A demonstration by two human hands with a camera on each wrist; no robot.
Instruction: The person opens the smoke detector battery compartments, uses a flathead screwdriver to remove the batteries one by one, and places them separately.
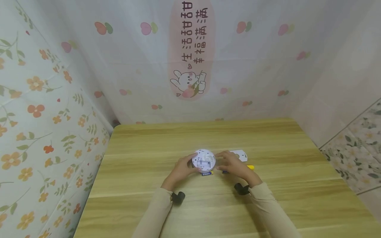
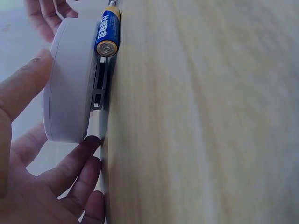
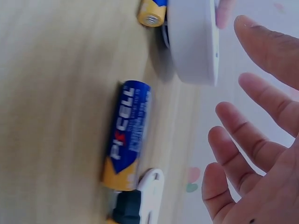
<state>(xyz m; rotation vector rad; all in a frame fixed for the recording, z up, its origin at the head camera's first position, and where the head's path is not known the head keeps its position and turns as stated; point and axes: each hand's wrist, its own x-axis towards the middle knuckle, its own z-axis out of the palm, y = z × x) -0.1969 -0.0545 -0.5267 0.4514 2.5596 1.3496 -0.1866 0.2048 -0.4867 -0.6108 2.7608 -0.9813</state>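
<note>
A round white device lies on the wooden table with its open back facing up. My left hand grips its left rim, thumb on the edge and fingers down by the tabletop. My right hand hovers at its right side with fingers spread, apart from the device. One blue and yellow battery lies against the device's near edge. A second battery lies under my right hand.
A small white cover lies just right of the device, with a yellow and black object beside it. Patterned cloth walls close in the table at the back and on both sides.
</note>
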